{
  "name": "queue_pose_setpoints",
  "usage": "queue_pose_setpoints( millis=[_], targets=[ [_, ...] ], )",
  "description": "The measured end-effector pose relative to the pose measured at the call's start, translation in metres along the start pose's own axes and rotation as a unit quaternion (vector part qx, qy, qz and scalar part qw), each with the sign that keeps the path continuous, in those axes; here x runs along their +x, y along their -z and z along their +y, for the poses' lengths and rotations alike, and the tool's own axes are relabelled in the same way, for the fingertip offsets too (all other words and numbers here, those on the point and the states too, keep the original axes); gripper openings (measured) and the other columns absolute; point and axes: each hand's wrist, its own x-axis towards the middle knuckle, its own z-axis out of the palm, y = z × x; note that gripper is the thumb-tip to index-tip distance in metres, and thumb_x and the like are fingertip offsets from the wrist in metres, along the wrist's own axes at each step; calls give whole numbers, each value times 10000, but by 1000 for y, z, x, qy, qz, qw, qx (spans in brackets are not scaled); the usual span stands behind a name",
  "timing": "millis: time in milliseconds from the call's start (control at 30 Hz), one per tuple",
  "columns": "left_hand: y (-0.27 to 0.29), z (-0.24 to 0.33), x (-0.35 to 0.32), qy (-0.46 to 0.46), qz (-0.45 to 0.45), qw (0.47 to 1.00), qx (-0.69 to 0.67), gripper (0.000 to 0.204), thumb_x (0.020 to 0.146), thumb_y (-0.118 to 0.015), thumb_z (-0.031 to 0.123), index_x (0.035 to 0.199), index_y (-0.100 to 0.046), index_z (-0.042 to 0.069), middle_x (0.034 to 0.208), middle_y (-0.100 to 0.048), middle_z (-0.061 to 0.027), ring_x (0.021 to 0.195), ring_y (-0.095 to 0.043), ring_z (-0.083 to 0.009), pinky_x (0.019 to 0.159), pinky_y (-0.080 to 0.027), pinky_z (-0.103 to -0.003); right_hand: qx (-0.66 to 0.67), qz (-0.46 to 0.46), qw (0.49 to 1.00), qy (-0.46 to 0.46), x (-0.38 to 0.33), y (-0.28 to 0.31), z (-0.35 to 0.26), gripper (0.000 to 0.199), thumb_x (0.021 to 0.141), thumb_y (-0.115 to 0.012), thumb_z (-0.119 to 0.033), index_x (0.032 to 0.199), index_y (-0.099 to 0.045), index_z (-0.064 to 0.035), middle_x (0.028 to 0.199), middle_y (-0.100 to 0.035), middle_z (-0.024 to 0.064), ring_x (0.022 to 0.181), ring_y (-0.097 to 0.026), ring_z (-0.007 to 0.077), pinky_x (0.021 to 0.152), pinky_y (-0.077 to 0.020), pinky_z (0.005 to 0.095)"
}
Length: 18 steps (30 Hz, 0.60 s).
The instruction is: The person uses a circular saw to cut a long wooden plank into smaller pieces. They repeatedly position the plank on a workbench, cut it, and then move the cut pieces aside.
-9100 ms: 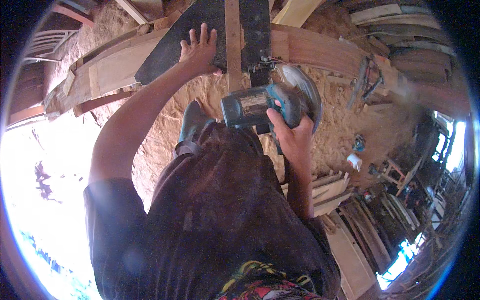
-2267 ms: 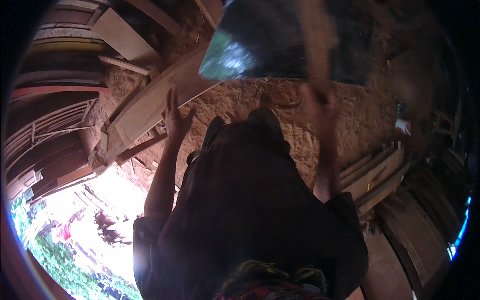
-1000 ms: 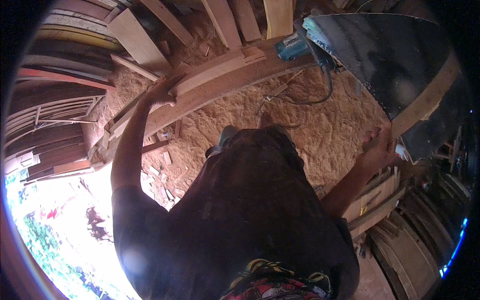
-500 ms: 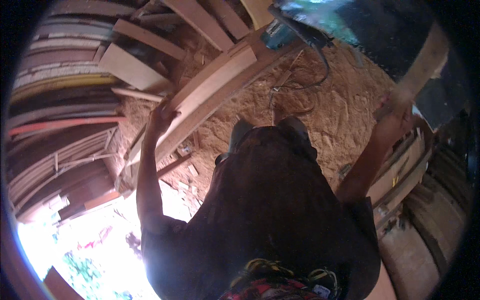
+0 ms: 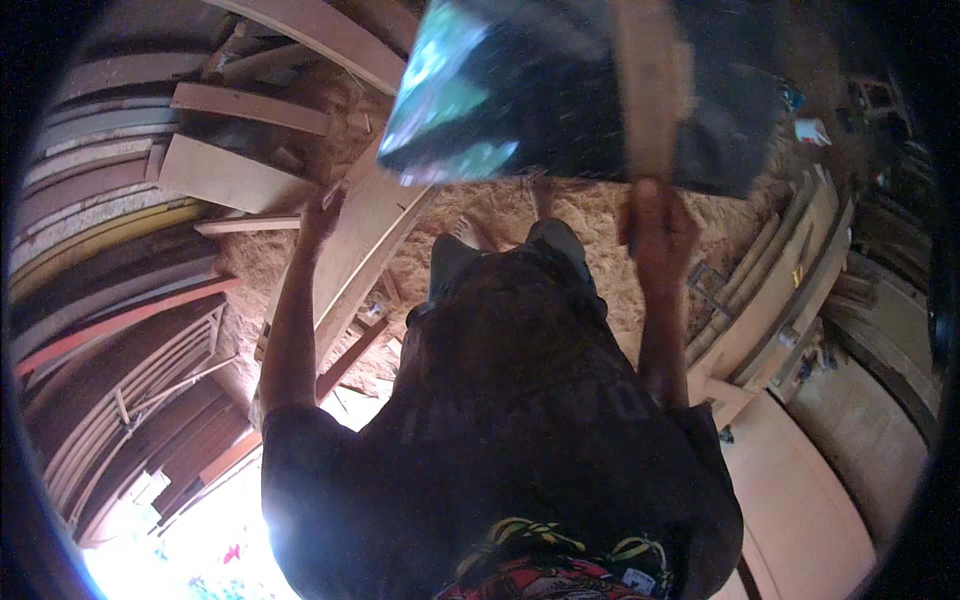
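Note:
My right hand (image 5: 660,230) is closed around the lower end of a flat wooden strip (image 5: 648,95). The strip runs upward across a large dark glossy sheet (image 5: 555,100), which is blurred and cut off by the top edge; whether the two are joined I cannot tell. Bluish-green reflections show on the sheet's left side. To the left, my left hand (image 5: 325,207) is beside the edge of a long pale board (image 5: 350,235), its fingers apart and holding nothing; whether it touches the board is unclear. The sheet hides the board's far end.
Stacked planks (image 5: 110,185) line the left side, with more boards (image 5: 775,280) leaning at the right. Sawdust (image 5: 590,215) covers the floor around my feet. A small white container (image 5: 812,131) stands at the far right. Bright light enters at lower left.
My right hand has swung leftward and inward with the wooden strip, and the dark sheet now covers the top middle, over the board's far end. My left hand has shifted slightly up the picture.

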Motion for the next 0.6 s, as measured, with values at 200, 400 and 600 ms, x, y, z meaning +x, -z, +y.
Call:
queue_pose_setpoints(
  millis=[200,400,600],
  targets=[
    [0,6,2,51,42,954,-294,526,1082,-513,530,1413,-619,135,1254,-685,-34,1216,-592,-182,1120,-399,-350,-25,-201,977,-67,-34,-112,77,439,1061,-599,-408,883,-678,-14,651,-610,14,566,-574,108,535,-451,303],
    [26,-29,-13,72,112,953,-273,543,1046,-584,546,1277,-646,58,1152,-662,-41,1046,-576,-172,954,-453,-348,-25,-362,929,-73,-36,-192,129,544,1048,-562,-508,923,-721,-3,619,-645,50,527,-635,169,535,-510,345],
    [35,0,-27,47,63,992,-96,425,981,-743,394,1160,-740,9,1104,-725,-63,1035,-622,-173,976,-466,-329,-56,-317,947,15,-17,-220,142,515,1042,-525,-510,1005,-723,-36,620,-659,102,575,-676,286,570,-534,460]
  ],
)
